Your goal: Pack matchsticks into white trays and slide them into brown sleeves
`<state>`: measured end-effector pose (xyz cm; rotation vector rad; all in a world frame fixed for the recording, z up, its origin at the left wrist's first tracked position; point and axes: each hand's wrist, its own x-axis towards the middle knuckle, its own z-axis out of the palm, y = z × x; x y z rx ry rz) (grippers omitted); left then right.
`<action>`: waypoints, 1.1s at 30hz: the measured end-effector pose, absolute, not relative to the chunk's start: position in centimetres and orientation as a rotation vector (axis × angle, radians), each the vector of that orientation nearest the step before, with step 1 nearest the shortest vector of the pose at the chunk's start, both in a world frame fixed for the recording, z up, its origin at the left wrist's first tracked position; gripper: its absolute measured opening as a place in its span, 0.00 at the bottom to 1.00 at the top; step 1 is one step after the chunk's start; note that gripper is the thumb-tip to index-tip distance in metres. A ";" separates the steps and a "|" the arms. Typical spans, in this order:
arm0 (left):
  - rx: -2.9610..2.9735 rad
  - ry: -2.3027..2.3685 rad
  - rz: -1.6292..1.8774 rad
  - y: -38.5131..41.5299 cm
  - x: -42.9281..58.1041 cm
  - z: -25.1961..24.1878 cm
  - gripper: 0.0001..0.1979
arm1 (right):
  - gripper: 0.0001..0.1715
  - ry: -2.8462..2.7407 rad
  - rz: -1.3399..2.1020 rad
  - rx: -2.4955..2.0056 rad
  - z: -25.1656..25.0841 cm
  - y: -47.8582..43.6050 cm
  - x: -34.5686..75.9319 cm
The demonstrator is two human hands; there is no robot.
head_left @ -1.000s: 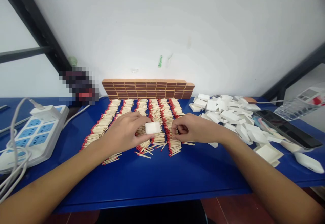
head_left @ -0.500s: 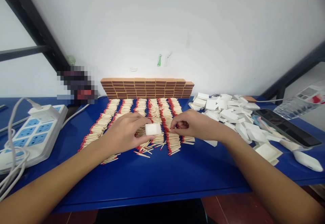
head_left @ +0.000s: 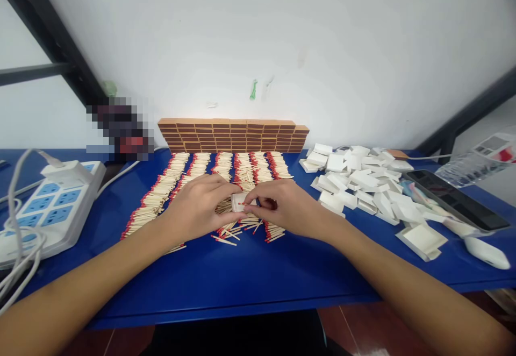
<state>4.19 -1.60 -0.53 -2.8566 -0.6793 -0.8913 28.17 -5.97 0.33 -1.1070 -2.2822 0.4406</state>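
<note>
My left hand (head_left: pixel 203 203) is closed on a small white matchbox tray (head_left: pixel 237 203), gripping its left side between thumb and fingers above the matches. From the other side my right hand (head_left: pixel 282 205) reaches the tray, its fingers pinching a red-tipped match (head_left: pixel 243 203) over the tray's inside. Right fingers hide the tray's right part. Rows of loose red-headed matches (head_left: pixel 153 199) lie beneath and behind both hands. A few stray matches (head_left: pixel 226 237) are scattered just in front of the tray.
Stacked brown matchboxes (head_left: pixel 234 136) line the wall. A heap of white trays (head_left: pixel 363 178) lies right, beside a black phone (head_left: pixel 455 200), a white mouse-like object (head_left: pixel 487 253) and a plastic bottle (head_left: pixel 475 157). A white power strip (head_left: pixel 60 205) with cables sits left on the blue table (head_left: pixel 242 286).
My right hand has moved left from the match rows to the white tray, bringing a match over it. My left hand keeps holding the tray in nearly the same place.
</note>
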 end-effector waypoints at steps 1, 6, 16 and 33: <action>-2.859 -0.665 -0.892 -1.6 4.2 -0.5 0.20 | 0.06 -2.286 0.436 -1.113 0.2 -6.0 28.2; -2.864 -0.633 -0.938 -1.7 4.4 -0.8 0.21 | 0.06 -2.298 0.440 -1.099 0.7 -6.1 28.6; -2.639 -0.741 -1.017 -0.3 3.4 -0.4 0.23 | 0.04 -2.510 0.653 -1.099 2.5 -6.2 30.8; -2.685 -0.707 -1.014 -0.4 3.6 -0.2 0.23 | 0.08 -2.688 0.934 -1.321 3.7 -6.8 31.7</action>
